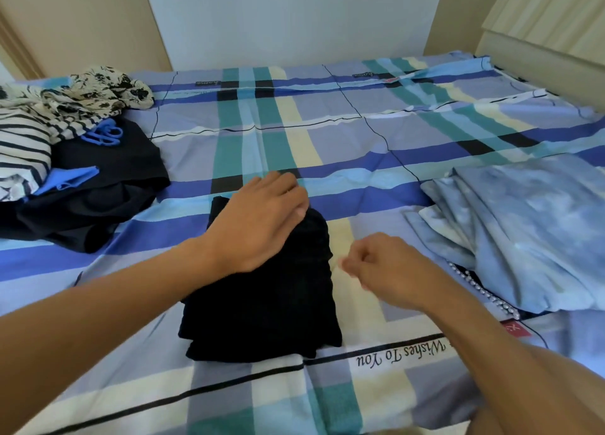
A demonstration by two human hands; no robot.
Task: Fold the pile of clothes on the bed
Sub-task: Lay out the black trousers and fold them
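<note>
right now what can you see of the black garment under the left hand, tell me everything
The black garment is a plain dark fabric, matte and soft-looking, folded into a compact, roughly rectangular bundle with several layers showing at its near and right edges. It lies flat on the plaid bedsheet, near the bed's front edge. The left hand rests palm down on its far end, fingers reaching past the edge. The right hand hovers loosely curled beside it, not touching. No print or label shows.

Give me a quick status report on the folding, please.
Left hand flat on folded black garment. Right hand loosely curled beside it, holding nothing. Unfolded pile waits far left; nothing in the way.
</note>
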